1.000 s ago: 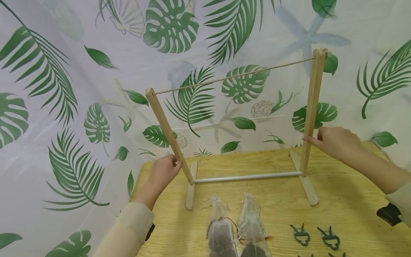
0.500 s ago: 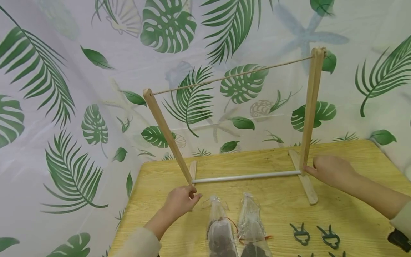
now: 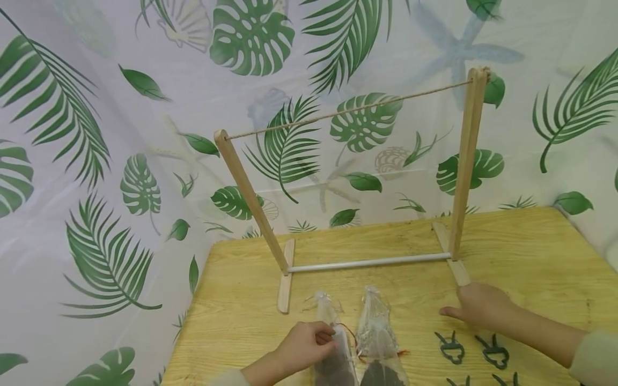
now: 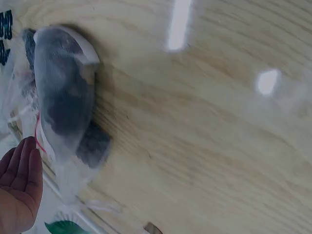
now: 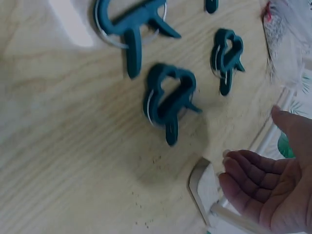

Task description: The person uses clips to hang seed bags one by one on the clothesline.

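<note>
Standing on the yellow wooden surface, the wooden frame is holding up a thin rope. The rope is running almost straight, so the two posts are probably keeping it tight. A white rod is joining the posts near the bottom of the frame, perhaps to keep them apart. The left foot and the right foot are lying crossways under the frame, likely to stop it tipping over.

In front of the frame, the left see-through bag and the right see-through bag are lying side by side. Their bunched necks are pointing at the frame, maybe keeping the dark stuff in. Dark green clips are lying apart in front of the frame's right side, perhaps so they are not tangling.

The left hand is hanging over the left bag, in front of the frame, fingers bending loosely, holding nothing. I cannot tell if it is touching. The right hand is hanging by the near end of the frame's right foot, loosely open, holding nothing too.
</note>
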The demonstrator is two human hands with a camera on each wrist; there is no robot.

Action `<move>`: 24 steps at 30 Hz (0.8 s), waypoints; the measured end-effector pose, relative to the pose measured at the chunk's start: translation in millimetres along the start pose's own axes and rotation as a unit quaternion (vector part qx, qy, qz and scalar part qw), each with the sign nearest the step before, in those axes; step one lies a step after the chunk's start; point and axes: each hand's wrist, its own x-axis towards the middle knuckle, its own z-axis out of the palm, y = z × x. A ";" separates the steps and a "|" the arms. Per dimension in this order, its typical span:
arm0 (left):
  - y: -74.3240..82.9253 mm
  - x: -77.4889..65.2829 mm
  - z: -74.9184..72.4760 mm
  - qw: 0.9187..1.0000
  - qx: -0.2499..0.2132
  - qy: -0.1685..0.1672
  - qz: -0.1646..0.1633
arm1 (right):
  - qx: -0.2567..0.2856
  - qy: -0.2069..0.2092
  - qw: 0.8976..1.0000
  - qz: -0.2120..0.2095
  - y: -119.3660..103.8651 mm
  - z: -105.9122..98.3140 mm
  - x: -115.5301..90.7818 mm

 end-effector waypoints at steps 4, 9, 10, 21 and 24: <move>2.0 1.7 13.6 0.999 0.025 -0.036 0.011 | 0.025 -0.058 0.998 0.016 -3.1 10.1 0.4; 4.3 6.3 30.0 0.998 0.002 -0.058 0.034 | 0.050 -0.082 0.994 0.045 -4.7 19.7 -0.8; 4.7 7.7 33.2 0.998 0.001 -0.054 0.046 | 0.052 -0.087 0.994 0.051 -4.8 21.3 -1.6; 0.6 30.8 54.6 0.986 -0.154 -0.060 -0.033 | 0.059 -0.099 0.993 0.039 -10.5 40.5 -4.1; 3.2 36.4 57.1 0.979 -0.184 -0.075 -0.036 | 0.053 -0.095 0.994 0.030 -13.4 41.0 -2.6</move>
